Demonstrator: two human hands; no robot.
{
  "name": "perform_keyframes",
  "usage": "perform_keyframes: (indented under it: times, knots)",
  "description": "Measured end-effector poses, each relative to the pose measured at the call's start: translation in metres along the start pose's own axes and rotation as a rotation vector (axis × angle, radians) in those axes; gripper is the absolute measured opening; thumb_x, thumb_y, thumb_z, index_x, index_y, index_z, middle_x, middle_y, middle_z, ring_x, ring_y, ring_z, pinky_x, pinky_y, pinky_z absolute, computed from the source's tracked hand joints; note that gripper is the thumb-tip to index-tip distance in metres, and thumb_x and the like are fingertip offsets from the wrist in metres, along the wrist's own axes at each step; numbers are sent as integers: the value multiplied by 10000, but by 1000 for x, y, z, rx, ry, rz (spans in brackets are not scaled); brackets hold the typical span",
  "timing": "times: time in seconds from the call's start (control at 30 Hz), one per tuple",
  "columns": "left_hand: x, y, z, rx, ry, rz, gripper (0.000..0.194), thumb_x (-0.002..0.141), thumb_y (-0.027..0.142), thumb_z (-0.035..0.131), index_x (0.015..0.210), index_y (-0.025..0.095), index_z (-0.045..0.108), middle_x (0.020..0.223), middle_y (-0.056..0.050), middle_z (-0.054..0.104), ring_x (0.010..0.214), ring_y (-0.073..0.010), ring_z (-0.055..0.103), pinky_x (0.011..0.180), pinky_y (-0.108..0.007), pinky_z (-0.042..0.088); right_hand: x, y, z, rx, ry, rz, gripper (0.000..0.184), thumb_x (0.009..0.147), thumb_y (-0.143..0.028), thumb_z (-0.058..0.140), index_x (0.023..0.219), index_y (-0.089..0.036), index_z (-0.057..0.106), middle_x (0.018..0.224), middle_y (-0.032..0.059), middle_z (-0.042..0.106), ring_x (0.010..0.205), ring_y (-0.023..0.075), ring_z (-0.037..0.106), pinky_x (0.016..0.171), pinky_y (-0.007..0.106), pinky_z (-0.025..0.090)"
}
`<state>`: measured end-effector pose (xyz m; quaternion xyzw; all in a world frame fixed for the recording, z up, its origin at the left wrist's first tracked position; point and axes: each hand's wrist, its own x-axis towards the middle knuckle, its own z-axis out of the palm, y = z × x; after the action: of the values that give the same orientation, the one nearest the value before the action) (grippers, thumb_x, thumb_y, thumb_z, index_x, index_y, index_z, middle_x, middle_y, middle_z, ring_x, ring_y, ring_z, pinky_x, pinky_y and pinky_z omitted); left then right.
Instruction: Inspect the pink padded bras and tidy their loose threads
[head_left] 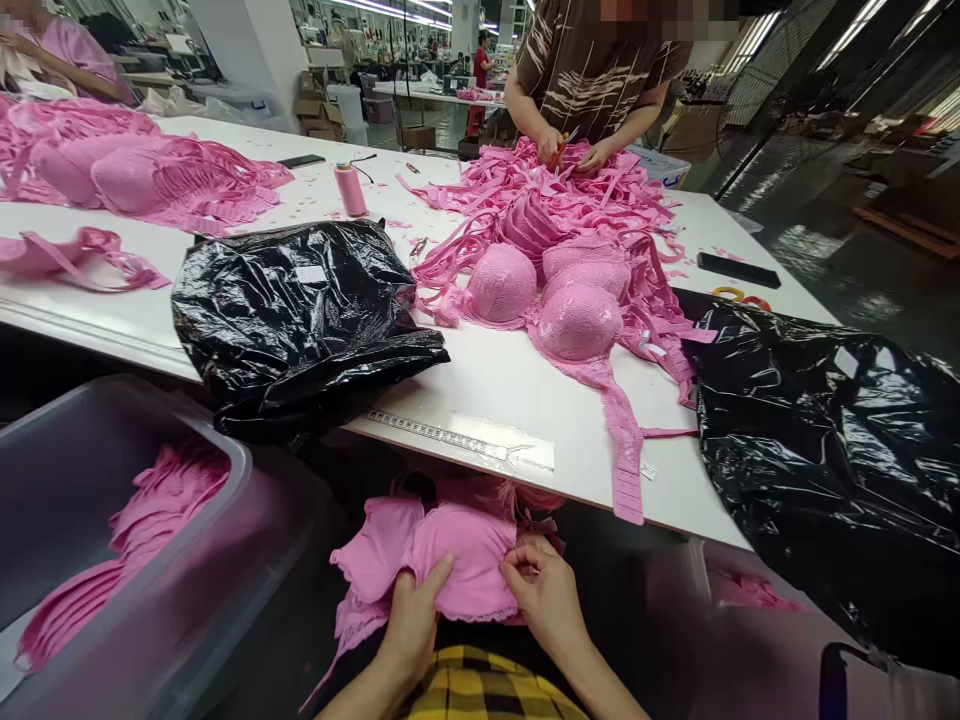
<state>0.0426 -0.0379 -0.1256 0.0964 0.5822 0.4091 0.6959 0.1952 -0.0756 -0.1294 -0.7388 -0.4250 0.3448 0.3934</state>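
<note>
A pink bra [469, 560] lies over my lap below the table edge, its smooth inner cup side facing up. My left hand [415, 610] grips the cup's lower left edge, thumb on top and fingers underneath. At the cup's right edge my right hand [544, 590] pinches the fabric between thumb and forefinger. More pink fabric with lace trim hangs beneath and behind the bra. Whatever lies under the cup is hidden.
A white table [465, 385] bears a pink bra pile [577, 310], black plastic bags [300, 310] and a pink thread spool [349, 190]. A grey bin [244, 480] with pink cups stands left. Across the table, a co-worker [600, 70] handles orange-handled scissors [559, 152].
</note>
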Motion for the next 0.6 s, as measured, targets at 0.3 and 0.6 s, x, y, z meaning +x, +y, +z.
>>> perform_keyframes:
  times: [0.3,0.6]
  knots:
    - [-1,16,12,-172,-65,-83,233,856,115,526,1085,117,567,959,-127,705,937,-205,665,893,-345,512,-13,-16,-11,-5,-63,-259,131,764,-195,505,639,-183,540,823,66,544,660,147,559,465,181,433]
    - [2,-2,1,-29,-113,44,550,573,87,786,1075,124,564,932,-117,706,920,-267,661,897,-399,491,-8,1,-8,-38,34,-182,268,802,-378,553,654,-183,661,823,76,620,738,175,611,591,211,486]
